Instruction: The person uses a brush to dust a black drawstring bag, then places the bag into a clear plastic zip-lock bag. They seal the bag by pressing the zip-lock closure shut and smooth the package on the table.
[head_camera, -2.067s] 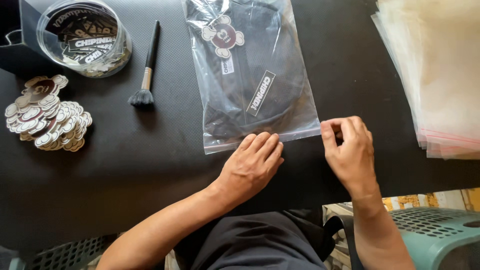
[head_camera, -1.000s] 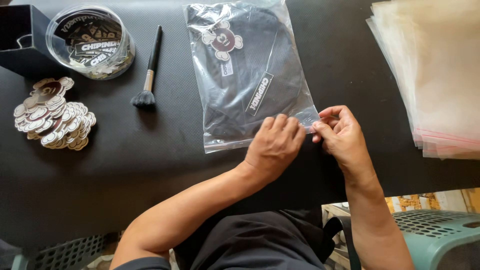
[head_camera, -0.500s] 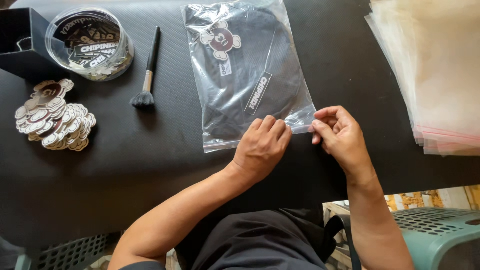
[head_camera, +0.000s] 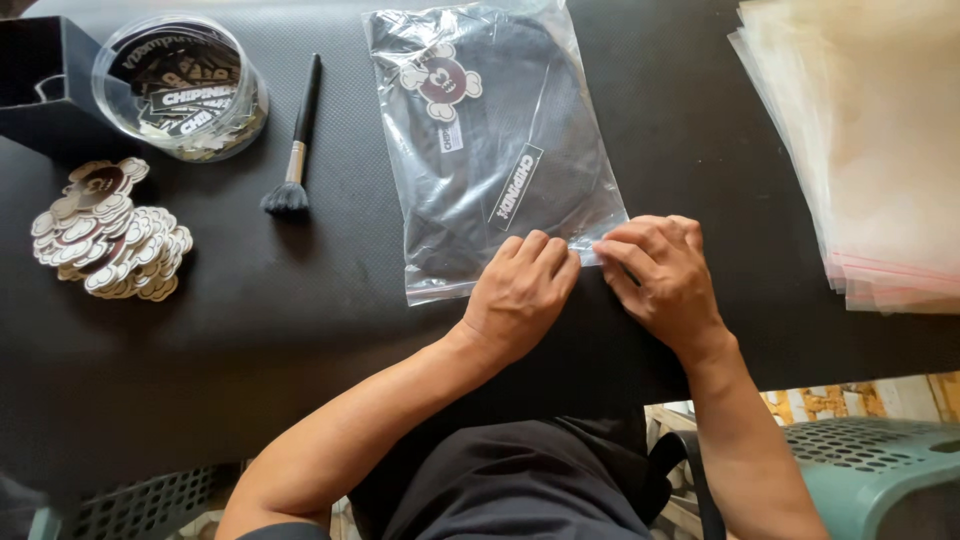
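Observation:
A clear plastic bag (head_camera: 480, 150) lies flat on the black table (head_camera: 300, 330), with a round black item and two stickers inside it. My left hand (head_camera: 520, 290) presses flat on the bag's near edge, fingers together. My right hand (head_camera: 660, 270) rests beside it at the bag's near right corner, fingertips on the edge of the plastic. The two hands almost touch.
A black brush (head_camera: 298, 140) lies left of the bag. Further left are a pile of round stickers (head_camera: 105, 235), a clear round tub of stickers (head_camera: 180, 85) and a black box (head_camera: 45, 85). A stack of clear bags (head_camera: 860, 150) sits at the right. A teal basket (head_camera: 880, 470) stands below the table's edge.
My right hand has slid left along the bag's near edge, from beyond the corner to next to my left hand. My left hand has stayed pressed on the bag's near edge.

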